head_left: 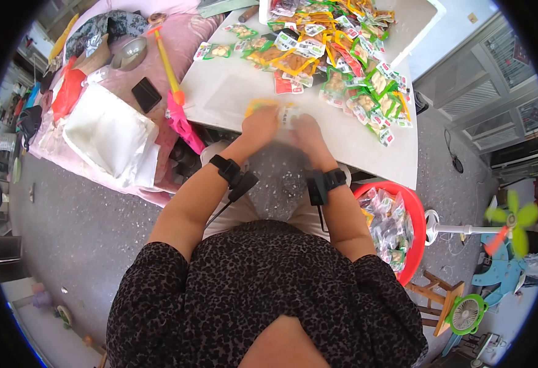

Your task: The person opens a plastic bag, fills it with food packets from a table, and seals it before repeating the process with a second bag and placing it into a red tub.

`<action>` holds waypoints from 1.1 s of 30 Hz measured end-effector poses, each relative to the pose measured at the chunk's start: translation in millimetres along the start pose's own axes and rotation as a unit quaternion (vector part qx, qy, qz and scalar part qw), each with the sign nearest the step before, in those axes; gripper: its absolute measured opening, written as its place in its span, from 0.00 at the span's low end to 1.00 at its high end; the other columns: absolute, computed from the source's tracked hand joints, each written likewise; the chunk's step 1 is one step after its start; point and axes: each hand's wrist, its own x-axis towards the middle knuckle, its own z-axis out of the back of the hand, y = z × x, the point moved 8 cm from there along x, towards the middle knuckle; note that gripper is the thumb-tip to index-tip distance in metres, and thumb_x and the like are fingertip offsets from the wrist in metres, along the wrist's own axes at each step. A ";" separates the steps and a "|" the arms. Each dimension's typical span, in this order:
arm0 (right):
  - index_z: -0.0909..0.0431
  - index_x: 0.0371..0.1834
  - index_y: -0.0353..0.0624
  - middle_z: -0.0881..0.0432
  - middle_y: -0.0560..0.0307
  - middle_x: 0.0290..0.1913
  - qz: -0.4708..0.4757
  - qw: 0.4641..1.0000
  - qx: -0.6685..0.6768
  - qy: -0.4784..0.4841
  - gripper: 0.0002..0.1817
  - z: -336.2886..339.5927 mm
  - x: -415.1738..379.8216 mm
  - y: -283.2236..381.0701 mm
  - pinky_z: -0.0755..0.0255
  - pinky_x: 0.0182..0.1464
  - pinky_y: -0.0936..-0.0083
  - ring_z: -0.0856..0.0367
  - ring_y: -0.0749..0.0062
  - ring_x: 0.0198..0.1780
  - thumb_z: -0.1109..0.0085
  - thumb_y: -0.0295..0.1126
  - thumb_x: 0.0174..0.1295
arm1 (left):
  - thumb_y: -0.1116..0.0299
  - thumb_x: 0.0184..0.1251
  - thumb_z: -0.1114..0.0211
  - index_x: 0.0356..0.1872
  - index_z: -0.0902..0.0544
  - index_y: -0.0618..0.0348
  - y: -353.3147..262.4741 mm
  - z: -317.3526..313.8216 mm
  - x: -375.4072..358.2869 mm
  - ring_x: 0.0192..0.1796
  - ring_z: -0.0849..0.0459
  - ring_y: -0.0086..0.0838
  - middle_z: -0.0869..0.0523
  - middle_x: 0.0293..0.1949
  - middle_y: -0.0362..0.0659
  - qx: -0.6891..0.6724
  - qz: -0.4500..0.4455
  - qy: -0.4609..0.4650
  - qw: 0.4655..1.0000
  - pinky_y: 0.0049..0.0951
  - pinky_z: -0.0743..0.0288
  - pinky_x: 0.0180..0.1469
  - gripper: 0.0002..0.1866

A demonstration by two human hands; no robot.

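Note:
My left hand [259, 126] and my right hand [304, 132] are close together at the near edge of the white table [232, 92]. Both grip a clear plastic bag [278, 168] that hangs down between my forearms, and small snack packets [284, 112] sit blurred at my fingertips by the bag's mouth. A big pile of green, yellow and red snack packets [336, 49] covers the far half of the table. Each wrist wears a black band.
A red basin [419, 214] holding filled clear bags stands on the floor at my right. To the left, a pink-covered surface [177, 43] holds a stack of white bags [106, 132], a metal bowl [127, 54], a black phone [146, 94] and a toy stick [174, 92]. Small fans stand lower right.

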 end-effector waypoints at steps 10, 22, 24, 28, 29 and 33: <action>0.28 0.31 0.37 0.25 0.47 0.27 0.234 0.867 -0.432 0.080 0.10 -44.1 42.6 18.1 0.32 0.32 0.72 0.25 0.63 0.30 0.54 0.31 0.50 | 0.67 0.52 0.54 0.34 0.29 0.60 43.2 -12.5 -1.1 0.33 0.24 0.46 0.23 0.28 0.54 0.025 0.077 0.037 0.996 0.42 0.32 0.33 0.10; 0.35 0.50 0.48 0.36 0.56 0.54 0.291 0.745 -0.585 -0.138 0.26 -19.4 118.8 97.8 0.46 0.52 0.56 0.42 0.65 0.58 0.44 0.39 0.44 | 0.69 0.53 0.54 0.30 0.29 0.60 38.2 -12.2 -2.9 0.31 0.23 0.47 0.23 0.29 0.55 0.048 0.048 0.034 0.997 0.42 0.31 0.33 0.08; 0.35 0.50 0.47 0.36 0.56 0.54 0.258 0.717 -0.628 -0.159 0.26 -24.2 127.0 95.0 0.47 0.52 0.58 0.42 0.65 0.58 0.45 0.40 0.45 | 0.69 0.53 0.54 0.30 0.29 0.59 37.1 -10.8 -3.0 0.31 0.23 0.47 0.23 0.29 0.54 0.042 0.045 0.033 0.998 0.42 0.31 0.33 0.08; 0.36 0.50 0.47 0.36 0.56 0.55 0.236 0.702 -0.649 -0.176 0.23 -29.1 134.8 93.8 0.48 0.53 0.58 0.42 0.65 0.58 0.50 0.39 0.49 | 0.69 0.53 0.54 0.30 0.29 0.59 32.6 -6.3 -3.2 0.32 0.24 0.46 0.24 0.28 0.54 0.033 0.058 0.041 0.997 0.42 0.32 0.34 0.08; 0.35 0.49 0.47 0.35 0.55 0.54 0.246 0.693 -0.650 -0.191 0.22 -28.8 136.8 92.4 0.48 0.53 0.58 0.41 0.65 0.57 0.51 0.38 0.50 | 0.69 0.53 0.54 0.30 0.29 0.59 32.4 -5.6 -3.2 0.32 0.24 0.46 0.24 0.28 0.54 0.032 0.061 0.040 0.997 0.42 0.32 0.34 0.07; 0.32 0.44 0.45 0.28 0.53 0.45 0.261 0.683 -0.663 -0.163 0.16 -24.1 138.0 99.8 0.39 0.47 0.62 0.31 0.64 0.49 0.55 0.37 0.53 | 0.68 0.52 0.53 0.29 0.29 0.59 34.3 -7.1 -3.5 0.31 0.24 0.46 0.24 0.28 0.54 0.025 0.049 0.036 0.998 0.43 0.32 0.33 0.07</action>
